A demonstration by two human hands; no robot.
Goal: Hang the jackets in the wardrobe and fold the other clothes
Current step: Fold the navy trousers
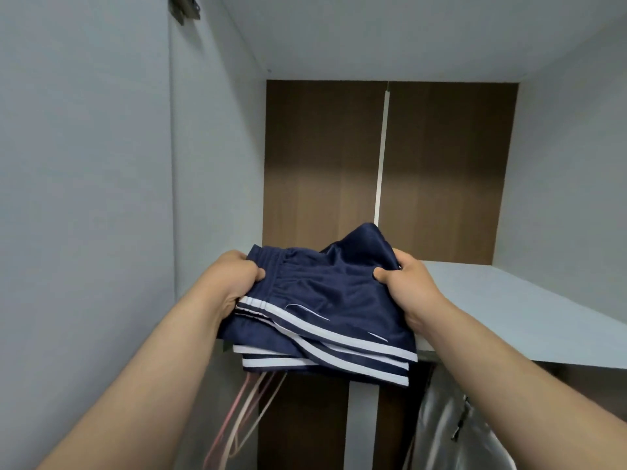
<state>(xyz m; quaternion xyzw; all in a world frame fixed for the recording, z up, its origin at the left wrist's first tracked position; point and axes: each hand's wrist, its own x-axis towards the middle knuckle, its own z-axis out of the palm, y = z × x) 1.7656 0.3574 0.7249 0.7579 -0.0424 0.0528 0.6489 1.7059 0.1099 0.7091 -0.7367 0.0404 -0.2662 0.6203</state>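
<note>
Two hands clamp the folded navy shorts (325, 300): the left hand (234, 283) grips the 9 o'clock edge and the right hand (407, 286) the 3 o'clock edge, thumbs on top. The bundle overhangs the wardrobe shelf (509, 307) at its front lip. Let go here, it would likely tip toward the hangers (237, 418) at 7 o'clock, and uneven pushing could undo the fold.

Forearms reach from lower corners to frame centre. Left hand (234, 283), right hand (409, 288): thumbs on top, gripping shorts (325, 300).

The left hand (234, 283) and right hand (409, 286) are bare, like both forearms (152, 371).
</note>
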